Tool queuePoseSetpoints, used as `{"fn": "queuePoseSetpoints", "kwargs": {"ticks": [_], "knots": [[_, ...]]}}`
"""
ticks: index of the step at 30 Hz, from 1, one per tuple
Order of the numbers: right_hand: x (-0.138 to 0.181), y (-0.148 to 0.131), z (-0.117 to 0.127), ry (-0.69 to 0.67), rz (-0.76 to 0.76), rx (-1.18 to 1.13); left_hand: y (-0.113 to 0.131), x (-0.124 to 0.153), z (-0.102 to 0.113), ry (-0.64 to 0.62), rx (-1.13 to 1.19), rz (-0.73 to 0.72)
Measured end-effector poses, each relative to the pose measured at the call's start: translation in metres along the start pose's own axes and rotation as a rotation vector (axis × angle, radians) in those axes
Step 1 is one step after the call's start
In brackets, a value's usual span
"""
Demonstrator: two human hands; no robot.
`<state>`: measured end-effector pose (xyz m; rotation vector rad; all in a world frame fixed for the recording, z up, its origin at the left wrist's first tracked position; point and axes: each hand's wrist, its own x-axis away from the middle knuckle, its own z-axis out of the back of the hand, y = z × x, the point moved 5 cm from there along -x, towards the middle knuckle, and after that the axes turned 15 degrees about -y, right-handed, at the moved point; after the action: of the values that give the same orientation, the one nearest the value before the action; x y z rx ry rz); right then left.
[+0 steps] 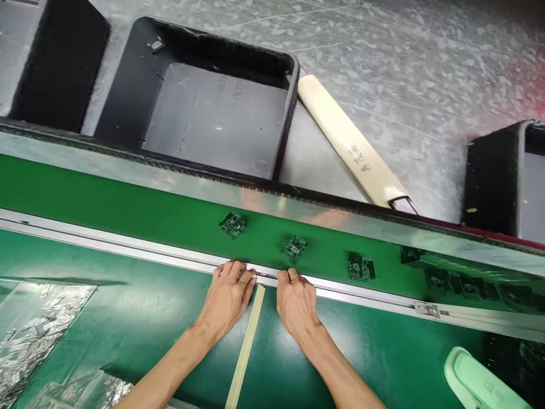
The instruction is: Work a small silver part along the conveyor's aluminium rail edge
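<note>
Both hands rest at the long aluminium rail (170, 253) that runs along the near side of the green belt (140, 199). My left hand (227, 292) has its fingers curled and its thumb and fingertips pressed together over the rail. My right hand (297, 301) is a short way to the right, its fingers bent down onto the same rail. A small dark piece shows in the gap between them, too small to name. What the fingertips hold, if anything, is hidden. Beyond the hands, small green circuit boards (293, 249) lie apart on the belt.
A pale yellow strip (246, 352) runs from the rail toward me. Clear bags of metal parts (38, 335) lie at left, a light green case (485, 380) at right. Past the belt's edge are black bins (213, 125) and a cream-coloured bar (349, 136) with handwriting.
</note>
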<state>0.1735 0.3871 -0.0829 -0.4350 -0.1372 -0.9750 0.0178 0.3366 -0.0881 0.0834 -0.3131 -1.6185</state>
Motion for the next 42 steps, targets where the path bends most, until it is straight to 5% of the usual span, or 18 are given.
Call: {"fn": "queuePoseSetpoints", "kwargs": {"ticks": [11,42], "knots": [[-0.016,-0.012,-0.01,-0.061,0.029,-0.018,0.004,0.002,-0.003,0.021,-0.016,0.044],[-0.002,-0.005,-0.022,0.131,0.091,-0.213,-0.011,-0.006,-0.009,0.088,0.239,0.125]]}}
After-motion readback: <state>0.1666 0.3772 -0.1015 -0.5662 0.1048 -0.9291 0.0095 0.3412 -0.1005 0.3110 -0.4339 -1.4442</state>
